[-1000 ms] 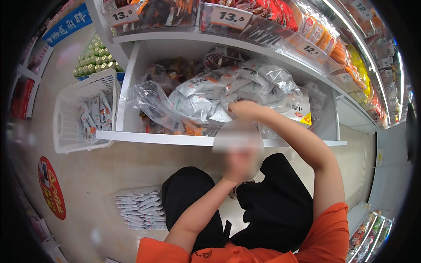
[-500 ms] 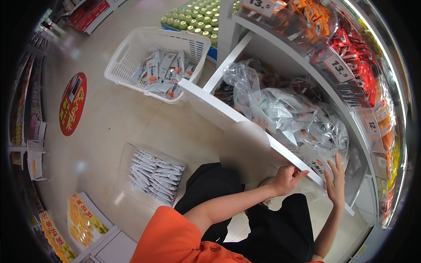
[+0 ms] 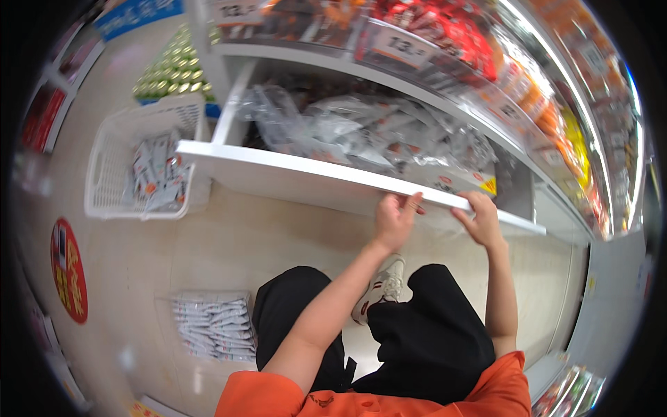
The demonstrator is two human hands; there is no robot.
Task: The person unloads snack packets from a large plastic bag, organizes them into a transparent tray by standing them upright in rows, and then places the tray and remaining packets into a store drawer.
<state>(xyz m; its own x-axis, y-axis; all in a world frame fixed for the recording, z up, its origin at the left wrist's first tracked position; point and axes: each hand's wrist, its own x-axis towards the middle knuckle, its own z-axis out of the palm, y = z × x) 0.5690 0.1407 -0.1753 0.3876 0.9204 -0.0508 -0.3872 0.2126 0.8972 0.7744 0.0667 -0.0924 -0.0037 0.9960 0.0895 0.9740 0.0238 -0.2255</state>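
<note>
Drawer (image 3: pixel 292 165), upper centre, stood part-open with bags (image 3: pixel 389 132) inside; left hand (image 3: pixel 394 226) curled at its front edge, grip unclear; right hand (image 3: pixel 483 221) grasped that edge. Step looked like shifting the drawer; next move likely called for even two-handed force.

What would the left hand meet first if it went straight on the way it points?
Most likely the drawer's white front panel: the left hand appears to touch its top edge. Beyond that edge lie plastic-bagged packets, though depth is unclear.
</note>
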